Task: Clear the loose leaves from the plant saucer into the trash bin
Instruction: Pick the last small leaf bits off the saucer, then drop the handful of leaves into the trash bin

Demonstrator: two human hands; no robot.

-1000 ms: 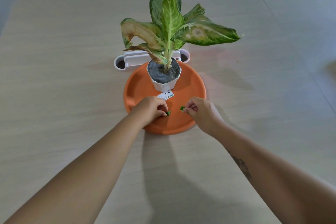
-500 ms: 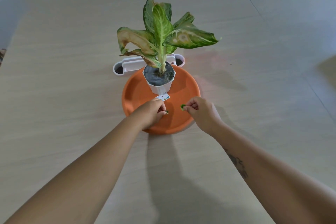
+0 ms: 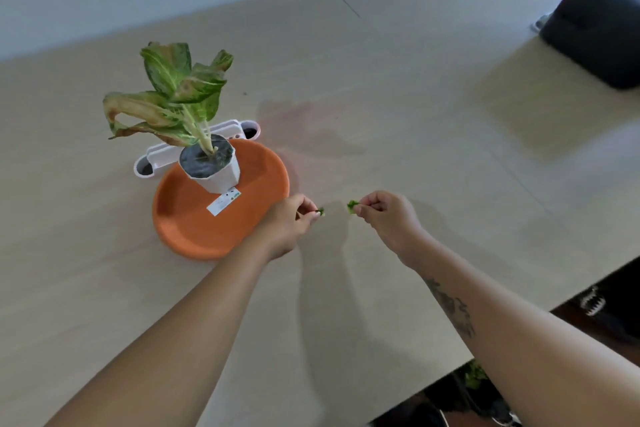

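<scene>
An orange plant saucer sits left of centre on the pale table, with a white pot and its leafy plant standing in it. My left hand hovers just off the saucer's right rim, pinching a small green leaf piece. A little farther right, over bare table, my right hand pinches another green leaf piece. A white label lies in the saucer by the pot. No trash bin is recognisable in view.
A white tray with round end cups lies behind the saucer. A dark boxy object sits at the far right corner. The table's near edge runs diagonally at lower right, with dark things and some greenery below it.
Both hands lifted out of the saucer and moved right, each carrying a leaf piece. The view swung right, so the plant now sits at the left.
</scene>
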